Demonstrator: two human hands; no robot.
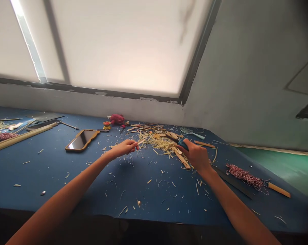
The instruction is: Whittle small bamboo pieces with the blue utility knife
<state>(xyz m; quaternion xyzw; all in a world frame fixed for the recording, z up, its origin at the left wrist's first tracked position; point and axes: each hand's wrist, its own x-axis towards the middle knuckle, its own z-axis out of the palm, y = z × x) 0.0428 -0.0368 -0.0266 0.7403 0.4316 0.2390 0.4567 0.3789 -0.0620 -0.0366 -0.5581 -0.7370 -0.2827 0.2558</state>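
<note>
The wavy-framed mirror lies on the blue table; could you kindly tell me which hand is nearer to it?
Left. The left hand is to the right of the mirror, not touching it; the right hand is much farther right.

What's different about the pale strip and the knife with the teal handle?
Colour: the pale strip is light tan, while the teal-handled knife has a dark blade.
Size: the strip's visible part looks small and thin; the knife's looks longer and chunkier.
Pose: the strip points up and rightward from the left hand; the knife's blade points up and leftward from the right hand.
Both are held in a hand.
</note>
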